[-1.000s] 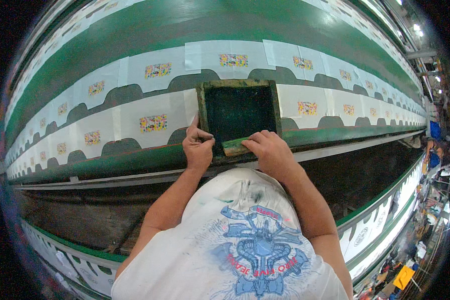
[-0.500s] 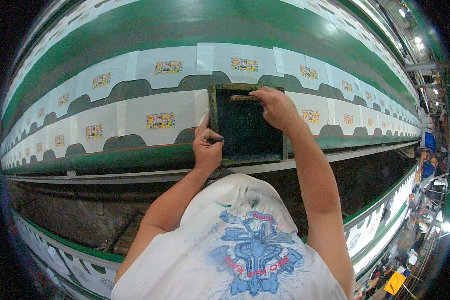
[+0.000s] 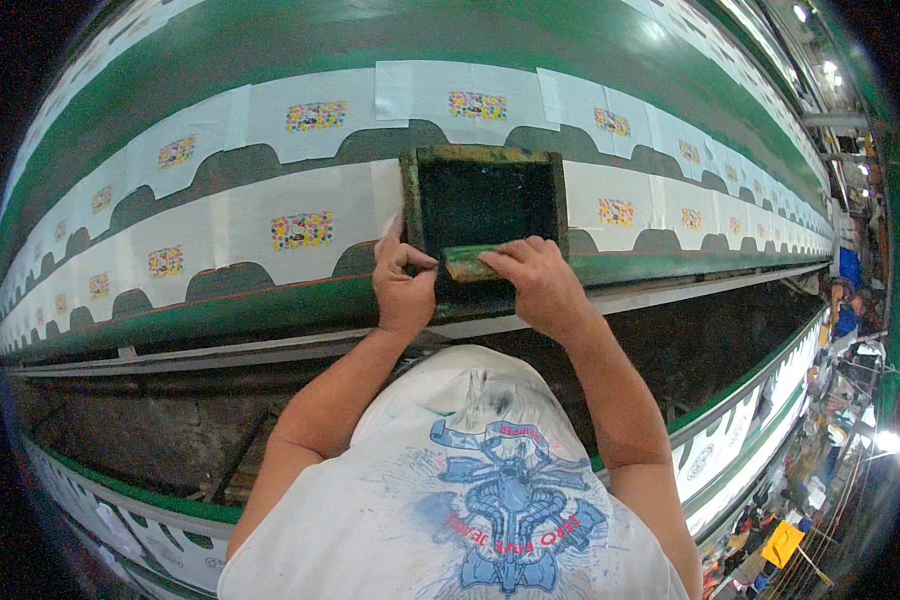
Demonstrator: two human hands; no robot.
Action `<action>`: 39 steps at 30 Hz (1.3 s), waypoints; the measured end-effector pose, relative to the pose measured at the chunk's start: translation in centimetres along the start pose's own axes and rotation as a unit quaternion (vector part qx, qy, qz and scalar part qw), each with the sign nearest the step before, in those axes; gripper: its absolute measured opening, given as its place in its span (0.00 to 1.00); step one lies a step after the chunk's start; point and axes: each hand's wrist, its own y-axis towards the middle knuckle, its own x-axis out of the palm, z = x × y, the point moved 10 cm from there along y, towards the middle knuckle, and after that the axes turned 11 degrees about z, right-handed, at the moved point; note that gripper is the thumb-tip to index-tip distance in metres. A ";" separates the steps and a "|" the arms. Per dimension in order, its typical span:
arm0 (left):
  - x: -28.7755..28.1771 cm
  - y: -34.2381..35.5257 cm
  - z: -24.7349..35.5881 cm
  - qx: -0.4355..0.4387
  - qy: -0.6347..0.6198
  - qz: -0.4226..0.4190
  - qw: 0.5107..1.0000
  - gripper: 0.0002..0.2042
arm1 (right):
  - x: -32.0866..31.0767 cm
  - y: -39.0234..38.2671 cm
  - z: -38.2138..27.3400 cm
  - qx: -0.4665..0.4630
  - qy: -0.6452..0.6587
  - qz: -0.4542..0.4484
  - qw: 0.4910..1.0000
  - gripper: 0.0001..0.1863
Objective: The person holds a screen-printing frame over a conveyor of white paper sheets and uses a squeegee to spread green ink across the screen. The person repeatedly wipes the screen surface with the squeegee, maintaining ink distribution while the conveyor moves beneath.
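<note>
A wooden-framed printing screen (image 3: 488, 205) with a dark mesh lies over the nearer row of white fabric pieces on a long green table. My left hand (image 3: 404, 290) grips the screen's left side near its front corner, one finger stretched along the outer edge. My right hand (image 3: 542, 285) is closed on a squeegee (image 3: 462, 262), a short greenish bar that rests on the mesh near the front of the frame. White fabric with a colourful dotted print (image 3: 303, 230) lies left of the screen, and a similar printed piece (image 3: 615, 212) lies to its right.
A farther row of printed white pieces (image 3: 478, 105) runs along the table (image 3: 400, 55). A pale rail (image 3: 260, 354) borders the near edge. Behind me, another table (image 3: 740, 425) holds white pieces. Clutter with a yellow item (image 3: 782, 543) lies at lower right.
My right hand has drawn the squeegee from the far end of the screen toward me, near the front. My left hand stays at the frame's left side.
</note>
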 end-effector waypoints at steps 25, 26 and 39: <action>17.8 -5.6 7.6 0.115 0.054 -0.001 0.992 0.09 | -9.4 -18.2 17.2 0.098 0.115 0.229 0.962 0.23; 19.5 -6.2 7.7 0.126 0.053 0.005 0.991 0.08 | -9.9 -19.1 18.6 0.100 0.113 0.230 0.961 0.23; 25.3 -8.5 4.2 -0.009 -0.009 0.037 0.999 0.07 | -12.6 -22.7 26.0 0.055 0.197 0.225 0.953 0.18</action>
